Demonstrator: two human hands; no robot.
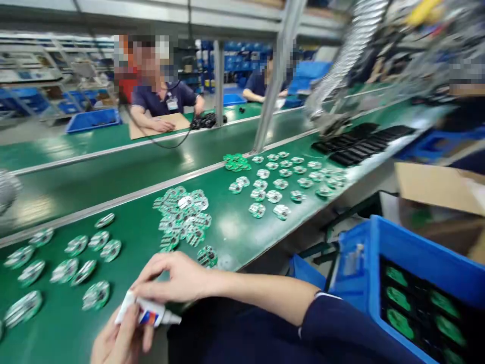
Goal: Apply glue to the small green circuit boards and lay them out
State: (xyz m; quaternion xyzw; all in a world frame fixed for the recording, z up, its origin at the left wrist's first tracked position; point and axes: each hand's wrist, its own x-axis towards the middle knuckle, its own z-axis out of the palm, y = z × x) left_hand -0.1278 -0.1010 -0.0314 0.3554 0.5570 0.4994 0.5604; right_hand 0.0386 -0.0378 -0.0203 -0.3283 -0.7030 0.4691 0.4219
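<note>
- Your right hand reaches in from the right of the view, forearm low across the front edge of the worktop, dark sleeve pushed back above the wrist, back of the hand up.
- Your left hand rises from the bottom edge of the view, partly cut off by the frame.
- Your right fingers curl down in a narrow pinch on the rear of a white squeeze tube; your left fingers close around it from below.
- The tube sits in both hands just above the worktop, its long axis nearly level, its narrow nozzle pointing right and slightly down.
- Its label shows red and blue patches; you cannot read any writing on it.
- Round green circuit boards lie in loose rows just beyond your hands, with a heaped pile farther along and more rows beyond that.
- Black trays sit at the far end of the worktop.
- A blue crate to your right holds green parts.
- A co-worker sits across the next bench, both hands on a cardboard sheet; the badge is unreadable.
</note>
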